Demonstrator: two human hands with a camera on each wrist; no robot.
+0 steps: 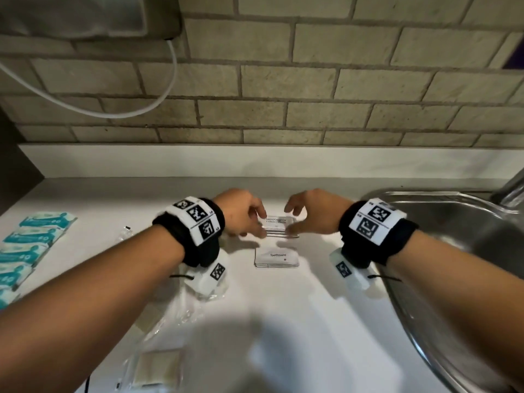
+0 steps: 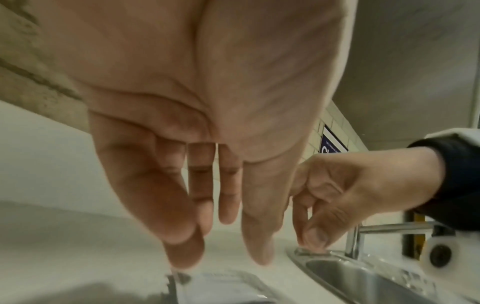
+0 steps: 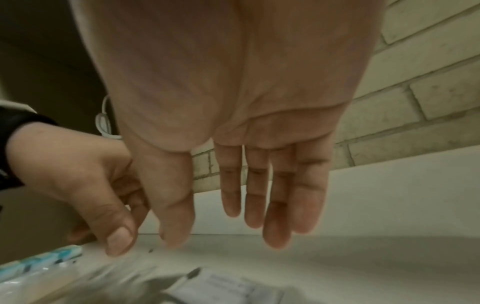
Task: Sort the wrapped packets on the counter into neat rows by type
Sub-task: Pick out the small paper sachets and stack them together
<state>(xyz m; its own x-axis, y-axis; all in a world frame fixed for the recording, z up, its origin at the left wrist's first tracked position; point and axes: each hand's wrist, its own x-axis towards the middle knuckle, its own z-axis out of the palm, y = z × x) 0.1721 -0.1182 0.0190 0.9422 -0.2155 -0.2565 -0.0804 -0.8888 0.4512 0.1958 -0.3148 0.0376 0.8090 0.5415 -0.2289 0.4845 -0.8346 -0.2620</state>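
Both hands hovering over the shampoo packets (image 1: 279, 226)

Left hand (image 1: 241, 212) and right hand (image 1: 313, 211) are hanging open-fingered, gripping nothing, beyond the toothpaste stack (image 1: 276, 258).

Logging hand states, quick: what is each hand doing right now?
Left hand: open, fingers straight at the shampoo packets, gripping nothing.
Right hand: open, fingers straight, holding nothing.

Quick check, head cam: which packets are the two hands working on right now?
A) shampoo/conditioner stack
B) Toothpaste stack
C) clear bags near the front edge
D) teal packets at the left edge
A: the left hand and right hand flank the shampoo/conditioner stack; the Toothpaste stack lies untouched nearer the person.
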